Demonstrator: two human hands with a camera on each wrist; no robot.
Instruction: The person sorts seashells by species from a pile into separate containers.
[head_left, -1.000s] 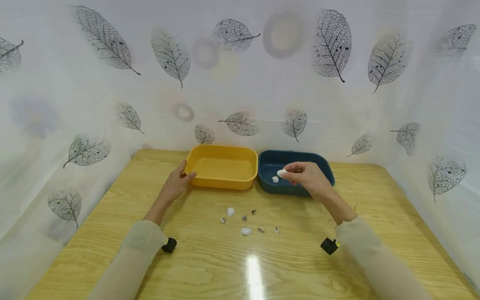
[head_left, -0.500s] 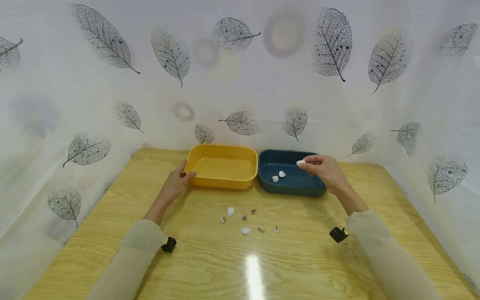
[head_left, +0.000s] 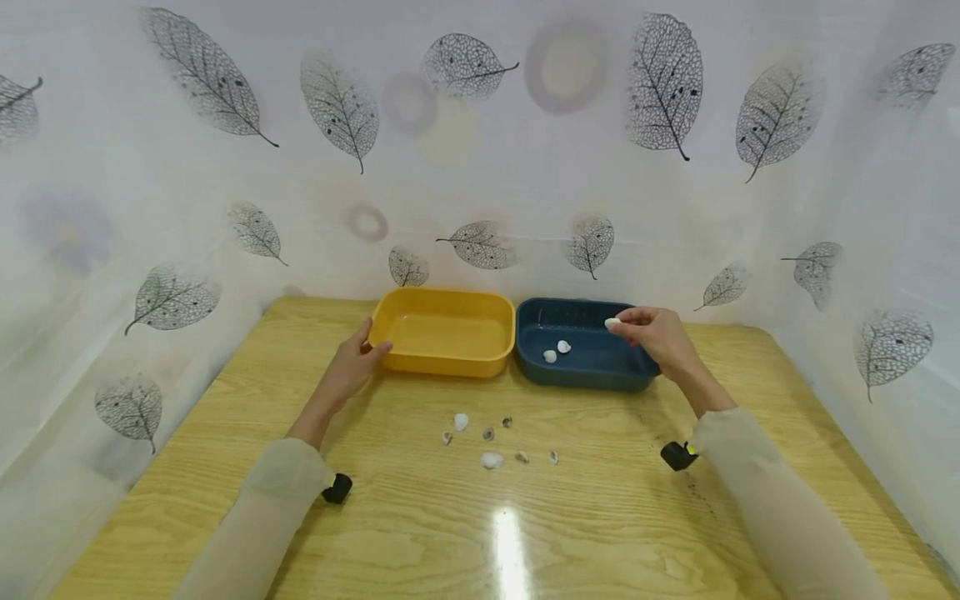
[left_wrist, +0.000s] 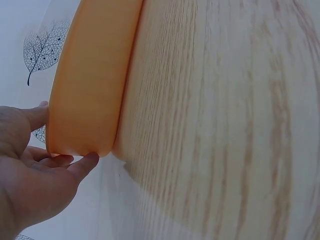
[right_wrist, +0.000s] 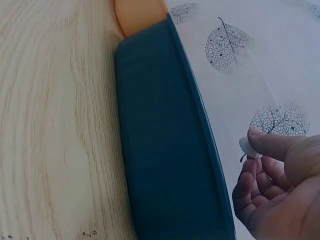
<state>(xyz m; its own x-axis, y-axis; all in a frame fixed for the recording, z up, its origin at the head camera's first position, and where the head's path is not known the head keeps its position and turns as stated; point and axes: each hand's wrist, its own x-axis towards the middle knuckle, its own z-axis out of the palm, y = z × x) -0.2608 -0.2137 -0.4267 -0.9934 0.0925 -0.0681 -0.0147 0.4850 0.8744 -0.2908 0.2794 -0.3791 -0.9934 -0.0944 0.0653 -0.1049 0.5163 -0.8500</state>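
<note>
My right hand [head_left: 663,337] pinches a white seashell [head_left: 612,323] between thumb and fingers, above the right part of a dark blue plastic bin [head_left: 592,379]. In the right wrist view the seashell [right_wrist: 248,148] shows at the tips, beyond the bin's rim. Two white shells [head_left: 564,347] lie inside the blue bin. My left hand [head_left: 347,367] holds the left end of a yellow plastic bin [head_left: 442,367], thumb on the near side. The left wrist view shows the thumb and fingertips against the bin's outer wall [left_wrist: 92,85]. Inside, the yellow bin shows only bare bottom.
On the wooden table [head_left: 420,525], in front of the bins, lie a large white shell [head_left: 491,460], another white shell [head_left: 461,422] and several small brownish shells [head_left: 489,434]. The two bins stand side by side against a leaf-print curtain [head_left: 480,167].
My right hand has moved right over the blue bin with one shell pinched, uncovering a second shell on its bottom. The left hand has stayed on the yellow bin.
</note>
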